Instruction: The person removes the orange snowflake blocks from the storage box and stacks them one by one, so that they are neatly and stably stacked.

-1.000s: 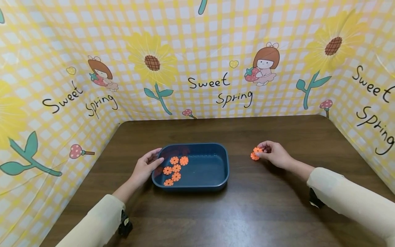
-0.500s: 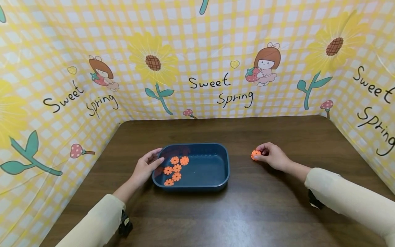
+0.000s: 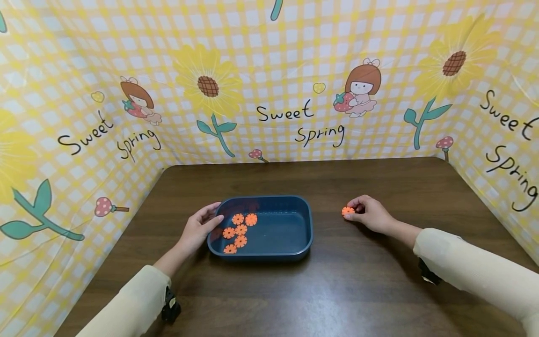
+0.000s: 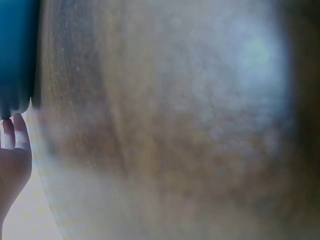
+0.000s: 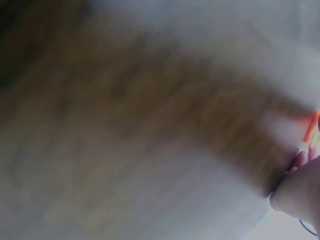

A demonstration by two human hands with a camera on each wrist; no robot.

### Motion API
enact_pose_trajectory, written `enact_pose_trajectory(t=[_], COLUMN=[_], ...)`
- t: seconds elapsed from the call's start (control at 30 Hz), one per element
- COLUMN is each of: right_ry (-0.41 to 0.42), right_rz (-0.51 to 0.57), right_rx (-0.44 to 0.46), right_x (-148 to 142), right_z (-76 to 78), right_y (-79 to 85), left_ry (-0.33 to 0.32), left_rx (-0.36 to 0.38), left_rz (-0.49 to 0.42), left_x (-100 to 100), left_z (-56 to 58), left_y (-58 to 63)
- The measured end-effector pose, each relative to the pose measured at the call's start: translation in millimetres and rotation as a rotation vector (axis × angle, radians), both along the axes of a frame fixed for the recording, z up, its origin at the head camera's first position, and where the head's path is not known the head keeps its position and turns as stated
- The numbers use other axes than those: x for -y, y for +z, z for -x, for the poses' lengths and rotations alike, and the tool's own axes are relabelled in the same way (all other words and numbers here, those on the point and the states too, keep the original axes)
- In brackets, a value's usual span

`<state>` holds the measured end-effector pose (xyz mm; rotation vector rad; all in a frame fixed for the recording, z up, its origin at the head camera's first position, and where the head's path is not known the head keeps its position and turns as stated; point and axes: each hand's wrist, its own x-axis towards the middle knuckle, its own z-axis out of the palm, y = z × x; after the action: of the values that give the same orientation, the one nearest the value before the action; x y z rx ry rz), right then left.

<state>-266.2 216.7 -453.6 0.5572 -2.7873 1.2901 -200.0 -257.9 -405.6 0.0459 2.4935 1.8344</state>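
Note:
A dark blue rectangular plastic basin (image 3: 278, 234) stands on the table, its left end held by my left hand (image 3: 201, 225). The thumb lies over the rim and the fingers are outside the wall. Several orange flower-shaped notched discs (image 3: 240, 229) lie flat in the basin's left half. To the right of the basin, my right hand (image 3: 372, 214) pinches an orange notched disc (image 3: 347, 212) between thumb and fingers, close over the table. Thin orange edges of what it holds show at the right border of the right wrist view. The left wrist view catches the basin's side (image 4: 17, 50) and some fingertips.
The brown wooden table (image 3: 358, 290) reaches back to a yellow-checked cloth (image 3: 273, 70) printed with flowers and lettering, which hangs behind it and along both sides. Both forearms wear cream sleeves (image 3: 467, 262), with a dark band at each wrist.
One second ago two overlapping orange discs showed in my right hand; now only one outline shows there. The right hand has shifted slightly. Left hand and basin are unchanged.

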Motion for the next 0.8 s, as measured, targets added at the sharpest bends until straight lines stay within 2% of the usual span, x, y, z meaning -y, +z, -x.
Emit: enact_pose_trajectory(t=[0.23, 0.47, 0.8], right_ry=[0.001, 0.012, 0.003], right_rz=[-0.007, -0.015, -0.006], right_rx=[-0.007, 0.009, 0.01], right_x=[-1, -1, 1], right_z=[0.8, 0.8, -1.2], right_y=[-1.3, -2.6, -0.5], left_ry=[0.002, 0.023, 0.025], left_rx=[0.005, -0.004, -0.017], left_rz=[-0.003, 0.007, 0.02], left_x=[1, 12, 11], left_z=[1.4, 14.2, 12.4], left_y=[-2.4, -27.4, -26.5])
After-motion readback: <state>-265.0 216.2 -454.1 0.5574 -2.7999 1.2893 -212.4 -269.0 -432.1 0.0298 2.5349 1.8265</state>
